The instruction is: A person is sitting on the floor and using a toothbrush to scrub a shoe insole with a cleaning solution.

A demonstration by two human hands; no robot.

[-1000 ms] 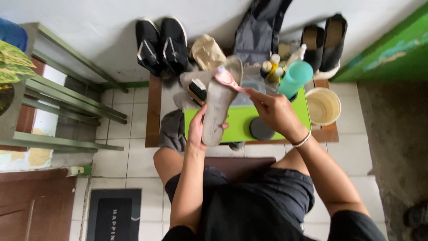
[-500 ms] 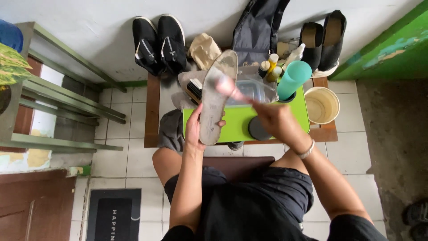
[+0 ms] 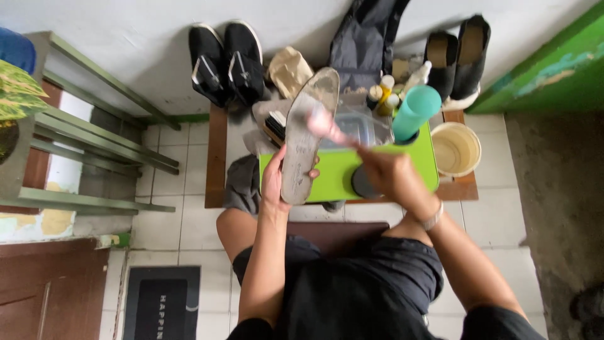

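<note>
The left hand (image 3: 275, 182) is gripping a long, flat grey insole (image 3: 306, 135) by its lower end, holding it above the glossy lime-green tray (image 3: 340, 170). The right hand (image 3: 387, 173) is clenching a slim pink brush (image 3: 324, 128), blurred, its head touching the insole's worn, smudged surface. 2 black fabric shoes (image 3: 228, 60) are lying beyond.
</note>
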